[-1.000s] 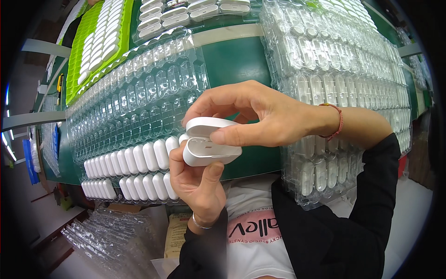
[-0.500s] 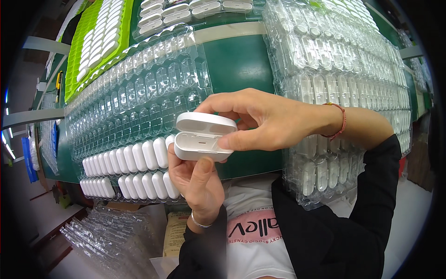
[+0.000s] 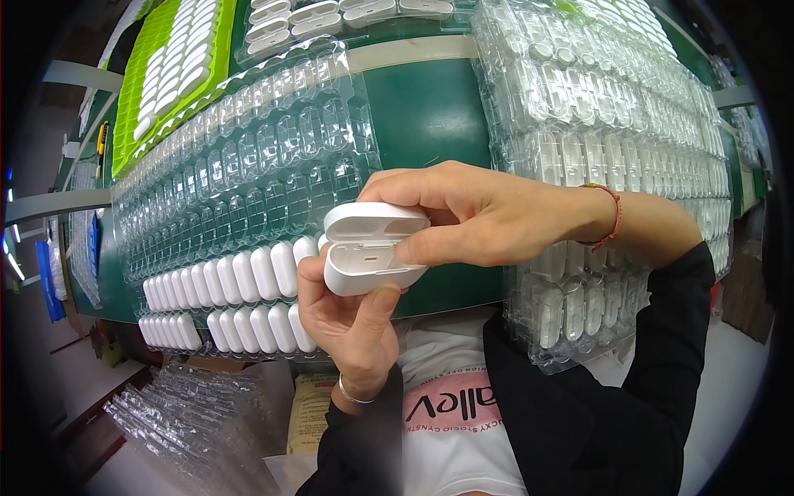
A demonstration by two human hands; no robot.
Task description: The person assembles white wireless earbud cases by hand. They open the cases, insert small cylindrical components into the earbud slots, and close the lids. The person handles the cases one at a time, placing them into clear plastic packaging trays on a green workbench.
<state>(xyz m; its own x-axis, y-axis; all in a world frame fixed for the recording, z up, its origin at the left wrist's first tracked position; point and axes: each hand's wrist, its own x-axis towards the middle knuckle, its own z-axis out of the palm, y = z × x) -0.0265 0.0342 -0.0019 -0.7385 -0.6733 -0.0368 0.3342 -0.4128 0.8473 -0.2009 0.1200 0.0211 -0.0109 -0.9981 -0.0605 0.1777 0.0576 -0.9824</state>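
A white earbud charging case [image 3: 351, 271] with its lid raised is held between my hands, over the green table. My left hand [image 3: 356, 331] grips its lower shell from below and the left, thumb against the front. From the right, my right hand [image 3: 471, 215] reaches over, thumb tip at the right end of the open inside, fingers behind the lid. A small slot shows on the case's inner floor; the part under my right thumb is hidden. To the left, closed white cases [image 3: 263, 271] stand in two rows in a clear plastic tray [image 3: 240, 178], whose farther pockets hold nothing.
Stacked clear blister trays [image 3: 595, 157] with whitish pieces rise on the right. A lime-green tray [image 3: 136, 99] of white parts lies far left. Open white cases [image 3: 314, 18] sit in a tray at the back. Plastic trays [image 3: 182, 422] and a tan sack [image 3: 310, 413] are below the table edge.
Both hands and the open case have shifted slightly to the right. My right thumb stays at the case's inside, and the case remains in my left hand.
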